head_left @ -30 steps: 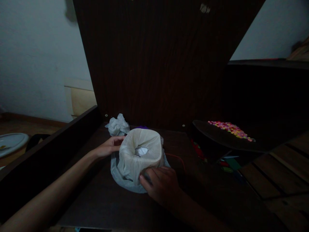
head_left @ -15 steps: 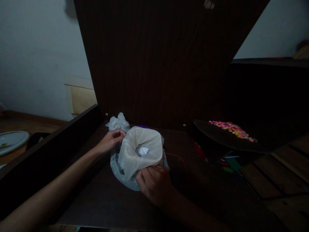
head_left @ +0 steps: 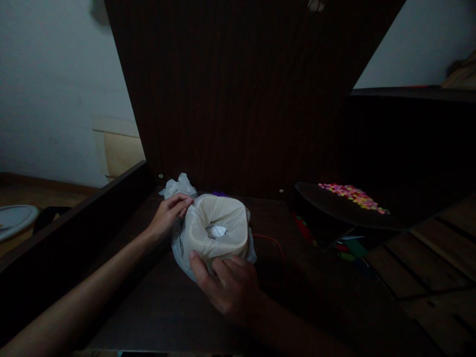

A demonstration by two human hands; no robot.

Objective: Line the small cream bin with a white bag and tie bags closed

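Note:
A small bin (head_left: pixel 245 228) is lined with a thin whitish plastic bag (head_left: pixel 193 235), folded down over its rim. Something pale and shiny shows through the opening at the bottom. My left hand (head_left: pixel 167 215) is closed at the left rim, pinching the bag between thumb and fingertips. At the front side, my right hand (head_left: pixel 232 290) rests against the bag, its thumb spread away from bent fingers. Part of the bag hangs loose around the bin's base.
Behind the bin lies a crumpled white plastic bag (head_left: pixel 178 186). On the right, a dark curved shelf (head_left: pixel 312 196) bears many small pink and yellow pieces (head_left: pixel 353 193). A dark raised side board (head_left: pixel 92 213) runs along the left. A tall dark panel (head_left: pixel 238 99) stands behind.
My right hand has loosened from the bag's front edge, its thumb now apart and further left and up. The loose bag skirt at the front has been drawn up. My left hand keeps its place.

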